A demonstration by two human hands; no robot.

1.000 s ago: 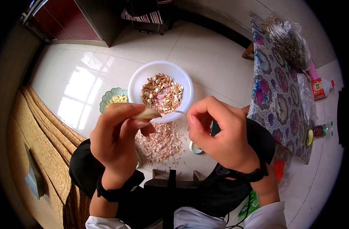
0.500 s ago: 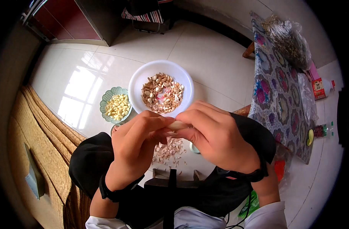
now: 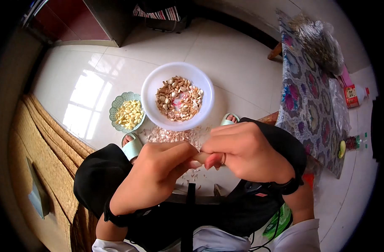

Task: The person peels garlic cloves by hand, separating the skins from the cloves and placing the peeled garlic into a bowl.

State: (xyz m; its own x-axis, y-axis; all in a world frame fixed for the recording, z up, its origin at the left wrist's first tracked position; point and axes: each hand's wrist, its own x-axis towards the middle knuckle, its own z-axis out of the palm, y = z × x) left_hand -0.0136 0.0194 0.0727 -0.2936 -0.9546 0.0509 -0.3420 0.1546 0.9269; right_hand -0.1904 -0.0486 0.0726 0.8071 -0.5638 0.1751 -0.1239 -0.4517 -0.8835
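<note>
Pinching pale garlic clove (image 3: 203, 157) between fingers of left hand (image 3: 158, 166), long axis roughly nine to three o'clock. Right hand (image 3: 253, 151) equally near, at clove's three-o'clock end; cannot tell whether its fingers grip. White basin (image 3: 177, 69) at eleven o'clock, green bowl (image 3: 115, 102) at ten.

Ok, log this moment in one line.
left hand: pinching clove | right hand: at same clove | basin: brownish cloves | bowl: pale cloves | peelings: on floor

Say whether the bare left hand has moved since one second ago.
Yes: the left hand moved right and down in view, clear of the scalloped pale-green dish it partly hid.
</note>
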